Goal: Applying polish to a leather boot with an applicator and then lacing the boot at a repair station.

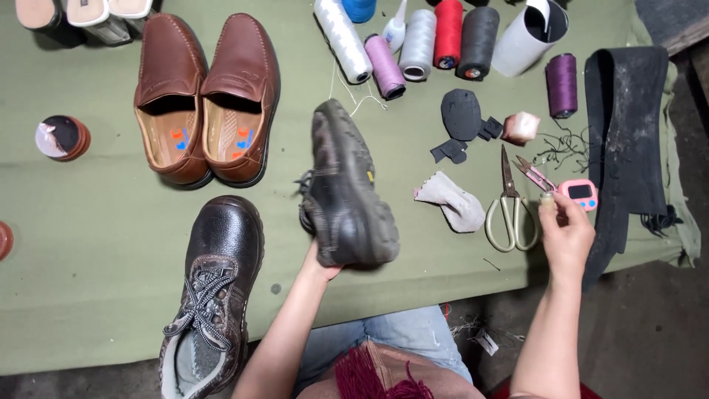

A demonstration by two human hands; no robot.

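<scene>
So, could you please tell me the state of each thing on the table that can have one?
Left hand: holding the dark shoe.
Dark shoe: lifted, tipped on its side.
Right hand: pinching a small object.
Black boot: upright, laced.
Brown loafers: paired, upright.
Scissors: lying closed.
Polish tin: open.
Thread spools: lying down.

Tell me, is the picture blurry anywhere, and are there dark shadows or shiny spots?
Head view: mostly sharp and evenly lit, with soft, short shadows under the brown loafers. The right hand looks slightly smeared. The black boot on the table has a pale sheen on its toe. The boot in the left hand looks dull, no glare. The floor at right is dim.
</scene>
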